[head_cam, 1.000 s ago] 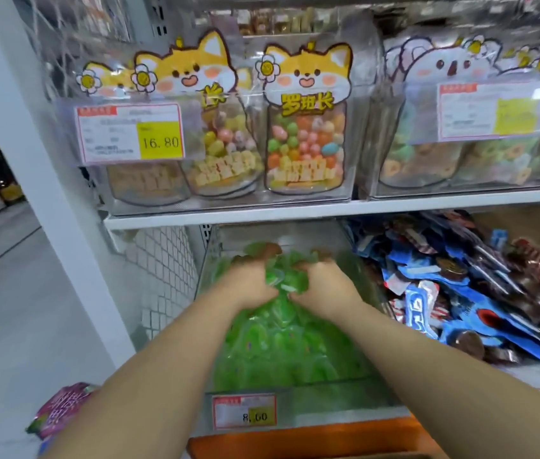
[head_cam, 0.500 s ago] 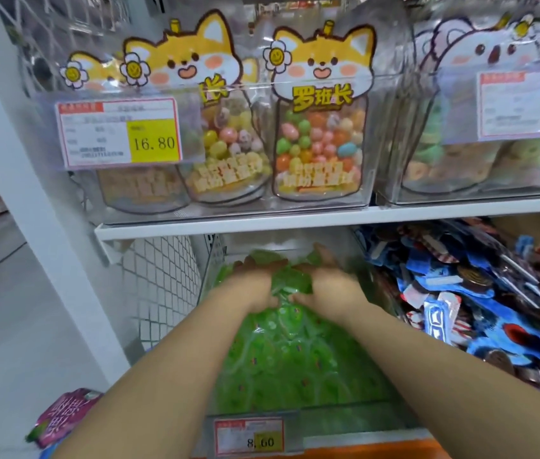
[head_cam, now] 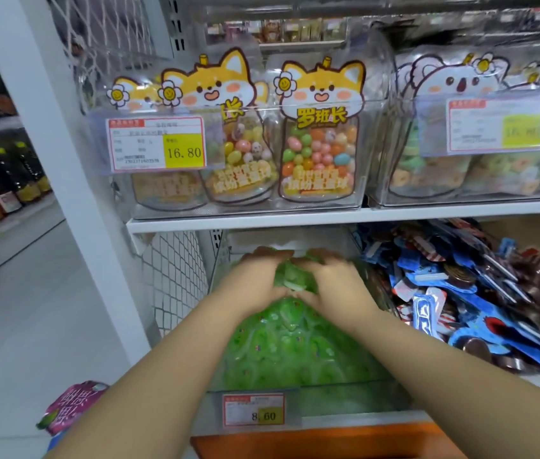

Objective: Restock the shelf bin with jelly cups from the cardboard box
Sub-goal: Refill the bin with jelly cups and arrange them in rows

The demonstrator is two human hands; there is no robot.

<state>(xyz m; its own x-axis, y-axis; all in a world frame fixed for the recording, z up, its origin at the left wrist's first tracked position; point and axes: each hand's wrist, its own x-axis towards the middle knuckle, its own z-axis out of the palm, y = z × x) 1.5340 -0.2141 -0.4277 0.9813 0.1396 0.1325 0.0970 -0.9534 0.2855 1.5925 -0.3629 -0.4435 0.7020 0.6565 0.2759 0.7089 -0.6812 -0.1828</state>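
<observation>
A handful of green jelly cups (head_cam: pixel 295 276) is held at the rear of the clear bin (head_cam: pixel 344 397), just above the heap (head_cam: pixel 295 346) of like cups filling it. The left grip (head_cam: pixel 248 283) and right grip (head_cam: pixel 338 286) press in from either side, fingers curled over the top, both clamped on the handful. A tag (head_cam: pixel 253 410) marked 8.60 hangs on the bin front. Blue packets (head_cam: pixel 460 293) lie just to the right. Candy jars (head_cam: pixel 320 150) stand on the shelf (head_cam: pixel 295 216) above.
</observation>
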